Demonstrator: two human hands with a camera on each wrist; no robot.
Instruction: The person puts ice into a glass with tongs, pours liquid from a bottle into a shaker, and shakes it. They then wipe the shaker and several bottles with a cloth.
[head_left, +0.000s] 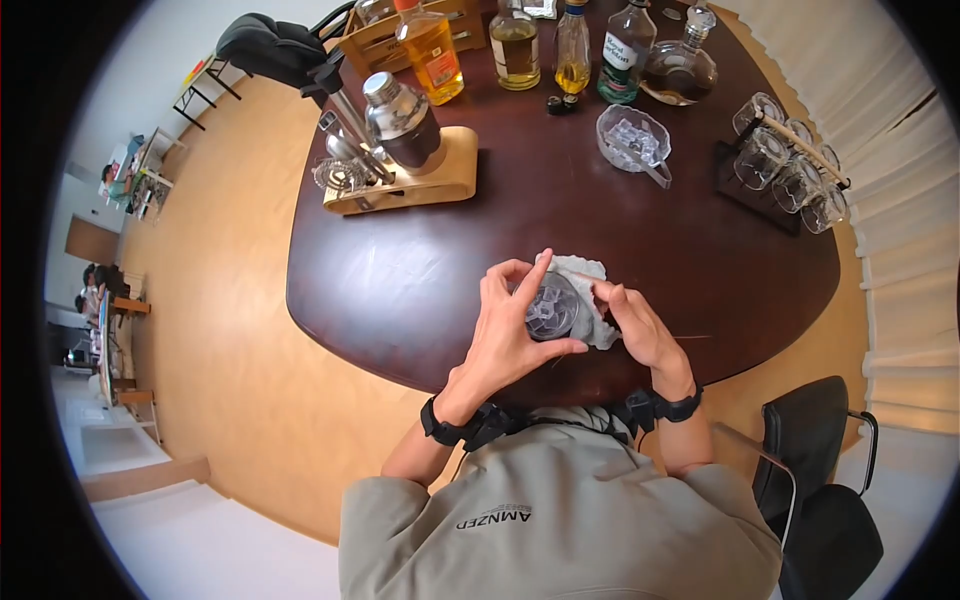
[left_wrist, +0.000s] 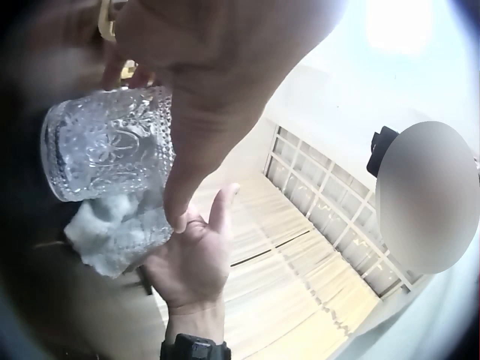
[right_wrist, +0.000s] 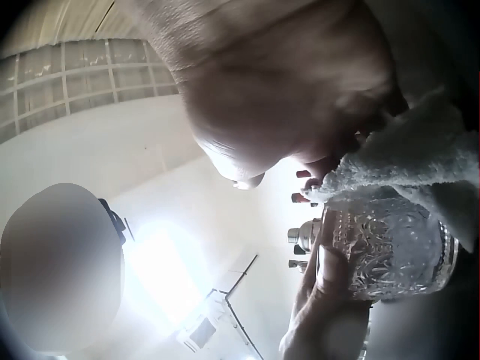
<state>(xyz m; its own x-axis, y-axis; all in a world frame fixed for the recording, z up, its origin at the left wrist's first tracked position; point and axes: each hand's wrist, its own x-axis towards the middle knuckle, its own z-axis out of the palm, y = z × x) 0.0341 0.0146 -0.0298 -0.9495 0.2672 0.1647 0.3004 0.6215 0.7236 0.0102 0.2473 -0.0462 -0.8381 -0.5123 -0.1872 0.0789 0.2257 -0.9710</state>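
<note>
A patterned clear glass (head_left: 551,308) with ice cubes in it is near the table's front edge. My left hand (head_left: 508,318) grips it, thumb on the near side and fingers round the far side. A pale grey cloth (head_left: 590,275) lies along the glass's right side. My right hand (head_left: 648,335) holds the cloth against the glass, thumb raised away from it and its other fingertips partly hidden at the cloth. In the left wrist view, the embossed glass (left_wrist: 109,146) shows ice through its wall, with the cloth (left_wrist: 112,232) beside it.
Beyond the hands on the dark table (head_left: 540,220) stands a glass ice bowl (head_left: 634,140) with tongs. At left, a wooden stand (head_left: 400,195) carries a shaker (head_left: 400,115) and bar tools. Several bottles (head_left: 515,50) line the back. A rack of glass mugs (head_left: 785,165) is at right.
</note>
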